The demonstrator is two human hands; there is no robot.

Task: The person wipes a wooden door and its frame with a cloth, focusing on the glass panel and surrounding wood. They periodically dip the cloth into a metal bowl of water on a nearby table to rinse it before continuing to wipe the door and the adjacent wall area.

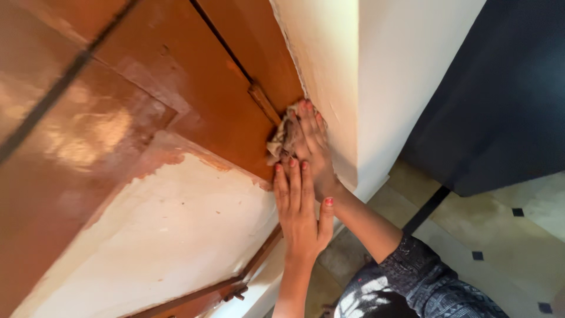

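Beige cloth [281,136], crumpled, thin and worn: pinned under the right hand [312,154] against the brown-painted door [194,100], where the door edge meets the white wall corner [347,88]. Judged light, soft and limp; it will bunch and fold freely, and is best taken by gathering a wad in the palm under flat fingers, since a loose corner would trail.

Right hand: fingers spread over the cloth, pressing it to the wood, closed on it only loosely.

Left hand [299,209]: just below the right, flat and released, palm against the door's lower edge, grasping nothing.

Door: glossy brown panel above and left of the hands, with a raised strip [263,103] just above the cloth.

Whitewashed patch [176,229]: left of the left hand, chipped along the brown paint.

Tiled floor [500,235]: right of the forearms, pale with small dark insets.

Patterned dark sleeve [412,277]: on the right arm.
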